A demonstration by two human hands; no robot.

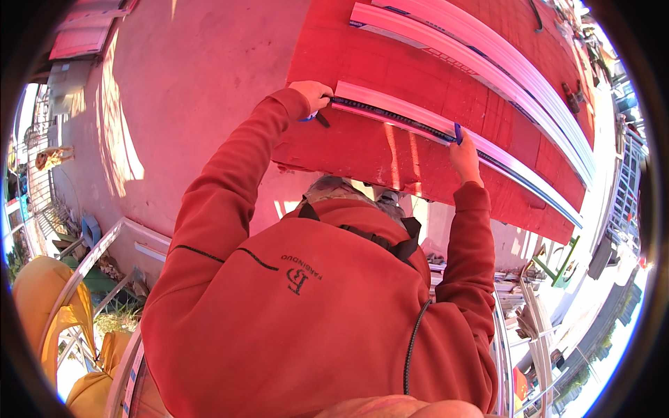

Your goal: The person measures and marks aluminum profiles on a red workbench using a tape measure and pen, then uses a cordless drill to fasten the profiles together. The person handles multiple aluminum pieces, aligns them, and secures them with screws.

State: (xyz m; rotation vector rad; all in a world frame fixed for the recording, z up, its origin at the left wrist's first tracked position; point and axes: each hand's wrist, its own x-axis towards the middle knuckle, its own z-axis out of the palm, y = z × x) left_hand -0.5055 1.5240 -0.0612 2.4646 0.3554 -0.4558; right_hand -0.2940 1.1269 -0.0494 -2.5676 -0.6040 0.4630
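The person stands at the long side of a red table [348,148], leaning over a pale, long profile [397,106] that starts just beside the left hand [312,96] and runs past the right hand [467,160], out beyond it to the person's right. Along the profile, between the two hands, lies a dark strip [390,115].

The left hand is clenched, its fingertips pinching the strip where it meets the profile's end — most likely to keep that end from drifting. Just below this hand shows a small dark piece [322,120] with a bit of blue near it; whether the palm holds it cannot be told.

The right hand grips a narrow blue object [458,132], upright against the profile, with the thumb side toward the strip. That placing would let it bear on the strip while the left hand anchors the far end; how hard it presses does not show.

Further from the person than both hands, other profiles [404,29] lie roughly parallel on the table — seemingly set back so that the near edge is left for the piece being handled.
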